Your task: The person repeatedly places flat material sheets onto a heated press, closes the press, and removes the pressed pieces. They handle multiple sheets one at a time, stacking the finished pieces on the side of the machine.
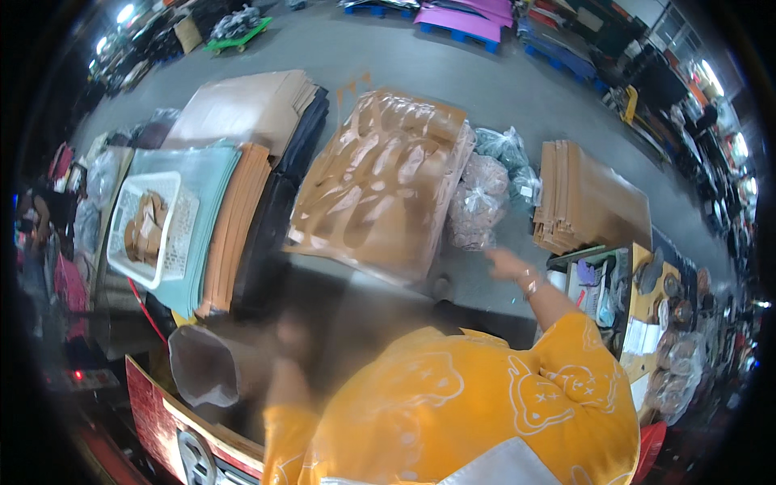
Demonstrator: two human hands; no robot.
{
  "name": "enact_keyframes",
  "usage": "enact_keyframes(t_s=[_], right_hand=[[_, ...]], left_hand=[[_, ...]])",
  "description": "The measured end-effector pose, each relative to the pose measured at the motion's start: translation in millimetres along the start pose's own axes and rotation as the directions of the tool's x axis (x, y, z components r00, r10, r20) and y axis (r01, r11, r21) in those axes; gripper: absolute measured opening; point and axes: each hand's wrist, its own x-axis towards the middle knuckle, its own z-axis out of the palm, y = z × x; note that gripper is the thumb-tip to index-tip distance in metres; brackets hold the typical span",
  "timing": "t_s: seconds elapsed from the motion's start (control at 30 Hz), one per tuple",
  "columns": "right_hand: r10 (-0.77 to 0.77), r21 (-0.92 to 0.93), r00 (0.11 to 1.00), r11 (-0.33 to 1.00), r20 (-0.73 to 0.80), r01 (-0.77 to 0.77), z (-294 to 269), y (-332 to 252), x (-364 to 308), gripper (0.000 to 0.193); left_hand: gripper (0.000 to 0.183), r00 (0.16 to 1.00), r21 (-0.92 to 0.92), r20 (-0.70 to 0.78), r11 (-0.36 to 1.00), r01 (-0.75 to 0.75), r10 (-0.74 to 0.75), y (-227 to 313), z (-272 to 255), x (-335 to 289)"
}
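I find the bagged bundle (pixel 482 202) lying lengthwise just beyond the nearer right hand (pixel 509 265), part-open and apparently empty; the blurred left hand's (pixel 293 333) grip I cannot tell.

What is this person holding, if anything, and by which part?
The right hand holds nothing visible. The left hand is blurred near a translucent whitish plastic bag; whether it grips that cannot be told.

A clear plastic bag (pixel 478 206) bulges with pale contents, just beside a brown stack (pixel 380 182). A whitish container (pixel 212 368) shows its wide open mouth.
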Motion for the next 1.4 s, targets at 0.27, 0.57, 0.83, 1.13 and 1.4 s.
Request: enact_keyframes(t_s=[0.27,0.57,0.83,1.13,1.4], right_hand=[[0.258,0.272,0.846,0.868,0.467,-0.415,125,236,-93,0.025],[0.582,0.98,0.789,-0.149,0.196,-0.133,47,487,40,0.023],[0.691,0.952,0.655,-0.234,0.306,-0.198,85,657,64,0.029],[0.552,0.849,0.654,-0.229,0.516,-0.476,138,620,39,0.027],[0.558,0.835,0.648,-0.165,0.518,-0.525,182,565,-11,0.026]], left_hand=[[0.037,0.95,-0.928,0.298,0.206,0.312,-0.095,195,115,-70],[0.035,0.945,-0.987,0.157,-0.058,0.147,-0.288,340,-28,53],[0.032,0.996,-0.895,-0.045,0.44,-0.073,0.074,579,-270,160],[0.066,0.901,-0.657,-0.195,0.734,0.174,-0.388,541,-433,312],[0.064,0.859,0.113,-0.45,0.938,0.326,-0.245,503,-405,549]])
